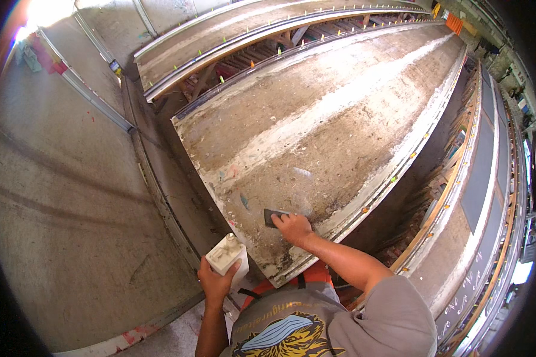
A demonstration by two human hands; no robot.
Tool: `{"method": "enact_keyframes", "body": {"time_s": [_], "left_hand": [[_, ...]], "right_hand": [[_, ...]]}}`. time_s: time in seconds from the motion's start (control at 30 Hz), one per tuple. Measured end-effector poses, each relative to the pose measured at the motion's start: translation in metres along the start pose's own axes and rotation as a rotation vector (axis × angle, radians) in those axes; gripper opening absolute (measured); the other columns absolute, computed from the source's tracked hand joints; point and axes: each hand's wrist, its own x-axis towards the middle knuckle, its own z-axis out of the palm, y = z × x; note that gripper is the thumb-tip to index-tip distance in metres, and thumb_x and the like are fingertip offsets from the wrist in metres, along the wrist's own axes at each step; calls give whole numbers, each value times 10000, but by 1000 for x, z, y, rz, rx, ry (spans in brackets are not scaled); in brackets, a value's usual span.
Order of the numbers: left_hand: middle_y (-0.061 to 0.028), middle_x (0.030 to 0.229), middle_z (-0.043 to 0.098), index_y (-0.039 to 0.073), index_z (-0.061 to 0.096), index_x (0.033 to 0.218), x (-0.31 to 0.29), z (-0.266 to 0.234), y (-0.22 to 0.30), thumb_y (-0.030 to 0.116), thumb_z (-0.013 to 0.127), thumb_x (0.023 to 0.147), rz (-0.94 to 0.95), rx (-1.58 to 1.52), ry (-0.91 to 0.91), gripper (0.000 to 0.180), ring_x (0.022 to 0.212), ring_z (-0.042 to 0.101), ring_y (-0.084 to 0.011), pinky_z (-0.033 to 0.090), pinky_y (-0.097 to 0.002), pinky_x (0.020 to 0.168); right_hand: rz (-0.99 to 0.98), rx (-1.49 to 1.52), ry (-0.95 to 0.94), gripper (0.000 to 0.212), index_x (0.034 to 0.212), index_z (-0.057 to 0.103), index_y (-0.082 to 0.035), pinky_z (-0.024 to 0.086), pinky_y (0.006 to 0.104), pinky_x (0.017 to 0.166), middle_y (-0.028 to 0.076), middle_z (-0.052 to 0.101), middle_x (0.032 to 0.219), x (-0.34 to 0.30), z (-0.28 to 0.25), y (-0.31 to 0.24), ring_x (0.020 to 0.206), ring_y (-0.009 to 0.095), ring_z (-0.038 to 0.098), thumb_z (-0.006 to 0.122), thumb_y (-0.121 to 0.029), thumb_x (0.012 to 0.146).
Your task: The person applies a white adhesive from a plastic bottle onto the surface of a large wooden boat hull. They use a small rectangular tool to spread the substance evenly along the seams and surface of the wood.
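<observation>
My right hand (294, 228) presses a dark grey, flat rectangular pad (269, 218) against the near end of a long worn table (315, 134). Its fingers are closed over the pad's right side; whether this is a scraper or a rubbing block I cannot tell. Beyond the table's near left edge, my left hand (214, 279) grips an upright white rectangular container (238, 271) by its sides. The container's top is open, with a pale residue inside. Brown and whitish, the tabletop carries a broad pale streak along its length and small specks near the pad.
Small coloured pegs (279, 51) line the table's far-left edge; more sit along its right edge. Another long table (178, 50) runs behind, and one with grey panels (479, 178) stands to the right. Narrow gaps separate them. Concrete floor (71, 238) lies left, past a raised edge (155, 184).
</observation>
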Motion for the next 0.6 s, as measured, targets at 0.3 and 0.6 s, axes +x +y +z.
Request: {"method": "enact_keyframes", "body": {"time_s": [0.3, 0.6], "left_hand": [[-156, 1069, 758, -28, 638, 1112, 6, 6, 11, 226, 963, 720, 72, 23, -9, 570, 994, 726, -213, 559, -364, 893], [-150, 1079, 748, -24, 633, 1122, 0, 8, -3, 212, 959, 725, 63, -59, -9, 565, 996, 718, -210, 554, -362, 892]], "right_hand": [[416, -66, 66, 398, 1318, 599, -160, 580, 495, 719, 137, 748, 961, 81, -50, 116, 895, 347, 738, 583, -101, 925], [50, -27, -11, 447, 1348, 592, -129, 594, 472, 650, 172, 733, 990, -18, 9, -45, 915, 328, 745, 587, -196, 906]]}}
